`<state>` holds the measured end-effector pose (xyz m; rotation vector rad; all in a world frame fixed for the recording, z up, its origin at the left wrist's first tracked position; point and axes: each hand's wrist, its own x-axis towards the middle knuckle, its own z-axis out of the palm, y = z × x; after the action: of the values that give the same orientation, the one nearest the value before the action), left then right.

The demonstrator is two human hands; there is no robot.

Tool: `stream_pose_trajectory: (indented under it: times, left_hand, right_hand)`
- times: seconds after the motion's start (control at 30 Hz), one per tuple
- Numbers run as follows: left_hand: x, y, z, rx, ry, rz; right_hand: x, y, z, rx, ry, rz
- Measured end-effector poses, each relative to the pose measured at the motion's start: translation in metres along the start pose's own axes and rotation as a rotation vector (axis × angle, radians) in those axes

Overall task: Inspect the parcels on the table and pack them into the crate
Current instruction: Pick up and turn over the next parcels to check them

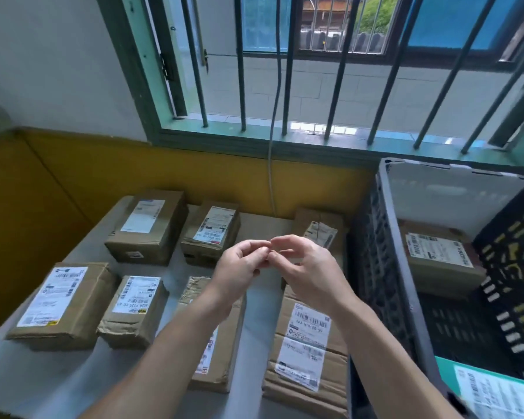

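Head view. Both hands are raised at the centre of the frame above the table (256,316). The left hand (242,264) and the right hand (306,267) are held with fingers curled and fingertips meeting; whether anything small is pinched between them cannot be told.

Seven brown labelled parcels are laid on the table in two rows. Three are seen in the far row: far-left parcel (146,228), far-middle parcel (212,234), far-right parcel (319,231). Four are seen in the near row: near-left parcel (59,300), second parcel (133,306), third parcel (221,352), partly hidden by the left forearm, and near-right parcel (306,343).

The dark crate (387,237) is placed just beside the table at the right of the frame; one packed parcel (439,255) is seen lying inside it. A barred window (285,71) is shown at the top.
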<state>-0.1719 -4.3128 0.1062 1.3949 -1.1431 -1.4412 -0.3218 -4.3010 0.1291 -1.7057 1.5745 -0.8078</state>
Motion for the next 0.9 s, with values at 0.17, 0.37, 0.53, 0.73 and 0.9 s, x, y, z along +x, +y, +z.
stream_pose_trajectory:
  times: [0.17,0.37,0.53,0.73,0.9]
  left_hand:
    - [0.012,-0.015,-0.037,0.006,0.117,-0.064]
    - [0.034,-0.027,-0.088,0.017,0.227,-0.123]
    - [0.07,-0.036,-0.128,0.085,0.309,-0.134]
    - [0.112,-0.044,-0.166,0.167,0.268,-0.219]
    - [0.141,-0.058,-0.176,0.185,0.193,-0.322]
  right_hand:
    - [0.035,0.004,0.044,0.06,-0.08,0.052]
    - [0.065,0.001,0.094,0.081,-0.162,0.169]
    - [0.089,-0.002,0.133,0.137,-0.15,0.302]
    - [0.112,-0.011,0.171,0.183,-0.096,0.441]
    - [0.122,-0.015,0.187,0.237,-0.1,0.529]
